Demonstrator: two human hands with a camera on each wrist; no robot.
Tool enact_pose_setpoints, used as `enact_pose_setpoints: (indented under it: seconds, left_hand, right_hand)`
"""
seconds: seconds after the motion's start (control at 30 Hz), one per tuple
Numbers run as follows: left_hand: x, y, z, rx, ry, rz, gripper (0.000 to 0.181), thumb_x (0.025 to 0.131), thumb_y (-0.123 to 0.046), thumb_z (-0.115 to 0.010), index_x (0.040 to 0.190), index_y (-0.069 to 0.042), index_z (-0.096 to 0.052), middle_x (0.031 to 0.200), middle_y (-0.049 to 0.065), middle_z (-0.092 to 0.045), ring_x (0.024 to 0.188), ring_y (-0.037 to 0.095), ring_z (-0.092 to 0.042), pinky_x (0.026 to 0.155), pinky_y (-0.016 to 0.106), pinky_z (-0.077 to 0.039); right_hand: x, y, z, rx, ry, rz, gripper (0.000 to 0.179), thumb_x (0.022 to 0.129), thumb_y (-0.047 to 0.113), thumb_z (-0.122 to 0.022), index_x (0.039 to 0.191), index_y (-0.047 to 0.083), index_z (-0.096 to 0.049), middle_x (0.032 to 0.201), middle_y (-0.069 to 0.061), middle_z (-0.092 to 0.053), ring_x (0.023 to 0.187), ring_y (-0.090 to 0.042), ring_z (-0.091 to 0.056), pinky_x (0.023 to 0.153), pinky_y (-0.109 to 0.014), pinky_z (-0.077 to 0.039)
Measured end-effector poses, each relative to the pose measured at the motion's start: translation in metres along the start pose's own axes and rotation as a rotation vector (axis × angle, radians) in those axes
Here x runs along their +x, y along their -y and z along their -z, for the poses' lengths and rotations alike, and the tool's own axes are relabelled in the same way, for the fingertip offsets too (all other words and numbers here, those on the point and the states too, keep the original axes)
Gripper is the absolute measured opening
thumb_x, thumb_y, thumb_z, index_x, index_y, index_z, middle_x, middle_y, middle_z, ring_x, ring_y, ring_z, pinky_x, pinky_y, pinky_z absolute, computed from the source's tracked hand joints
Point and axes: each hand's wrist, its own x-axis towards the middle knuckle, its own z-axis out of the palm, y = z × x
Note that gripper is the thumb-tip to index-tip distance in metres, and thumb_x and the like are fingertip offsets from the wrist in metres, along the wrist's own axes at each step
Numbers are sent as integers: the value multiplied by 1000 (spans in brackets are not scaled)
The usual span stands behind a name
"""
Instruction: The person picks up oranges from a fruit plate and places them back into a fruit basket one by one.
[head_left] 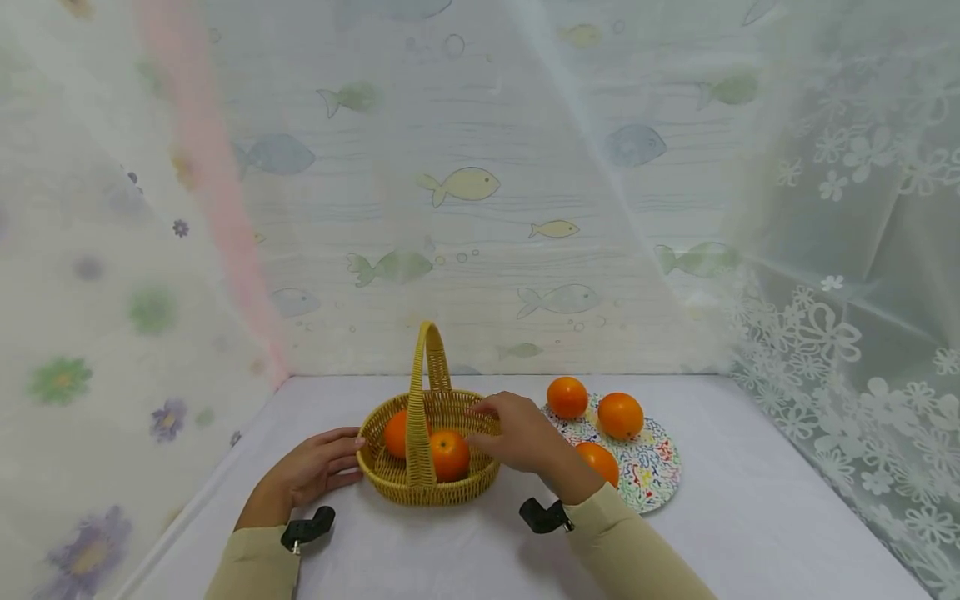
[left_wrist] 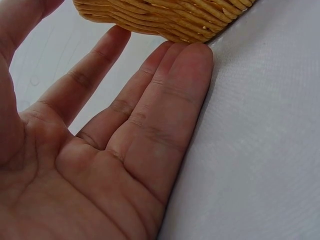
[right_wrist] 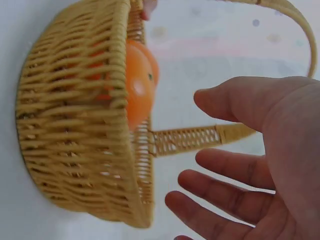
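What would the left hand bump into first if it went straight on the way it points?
Most likely the basket: the left hand points at its woven side, fingertips touching or nearly so, though contact is hard to tell.

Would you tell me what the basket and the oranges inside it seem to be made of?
The basket looks like satiny wicker, judging by its interlaced golden strands, though plastic is possible. The oranges look like smooth, shiny-skinned fruit, given their highlights and a stem-like spot; imitations remain possible.
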Motion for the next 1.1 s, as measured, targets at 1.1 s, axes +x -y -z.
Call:
enact_pose_setpoints:
  seconds: [1.1]
  left_hand:
    - [2, 2, 5, 9, 50, -21, 76, 99, -34, -72, 157, -3, -35, 131, 5, -68, 114, 19, -70, 98, 41, -60]
  right_hand:
    - [-31, -81, 89, -27, -239, -292, 55, 96, 37, -73, 142, 10, -59, 156, -20, -47, 144, -45, -41, 115, -67, -39]
